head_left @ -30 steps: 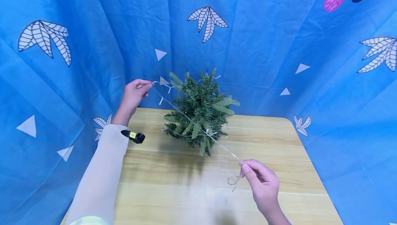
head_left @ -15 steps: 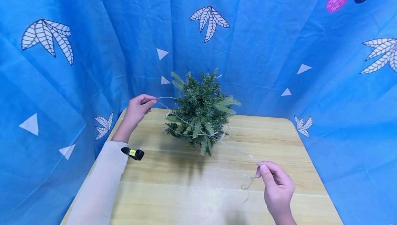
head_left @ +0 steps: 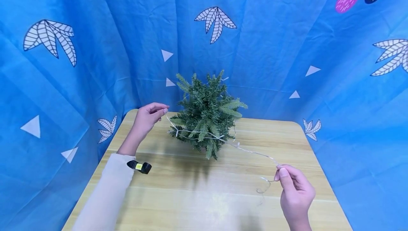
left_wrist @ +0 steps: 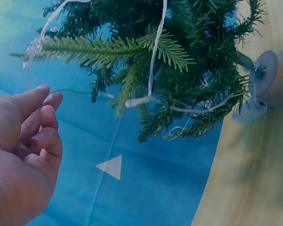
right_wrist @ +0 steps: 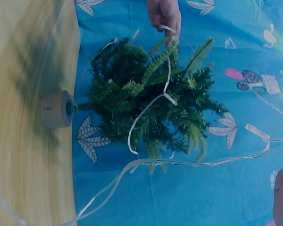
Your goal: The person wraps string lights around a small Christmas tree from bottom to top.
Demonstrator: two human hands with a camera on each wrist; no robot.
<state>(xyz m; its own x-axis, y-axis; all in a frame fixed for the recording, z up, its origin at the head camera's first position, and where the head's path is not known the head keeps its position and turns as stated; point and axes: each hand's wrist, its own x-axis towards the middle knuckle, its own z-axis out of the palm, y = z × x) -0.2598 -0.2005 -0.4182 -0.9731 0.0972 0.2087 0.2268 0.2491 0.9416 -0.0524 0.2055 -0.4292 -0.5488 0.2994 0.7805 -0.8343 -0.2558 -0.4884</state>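
Note:
A small artificial Christmas tree (head_left: 208, 110) stands upright on the table, its round wooden base (right_wrist: 55, 109) showing in the right wrist view. String lights (head_left: 255, 152) on a clear wire cross the front of its lower branches. At the tree's left side my left hand (head_left: 148, 120) pinches the wire between thumb and fingertips. My right hand (head_left: 297, 192) grips the other end in front and to the right, with a loose curl of wire dangling below the fingertips. In the left wrist view a white bulb (left_wrist: 137, 101) hangs by a green branch.
The wooden table (head_left: 165, 199) reaches from the tree towards the person. A blue patterned curtain (head_left: 267, 40) encloses it at the back and both sides. A black strap device (head_left: 139, 166) sits on the left sleeve's cuff.
My left hand has come down and slightly right, closer to the tree. My right hand has moved right. The wire between them now crosses the tree lower down.

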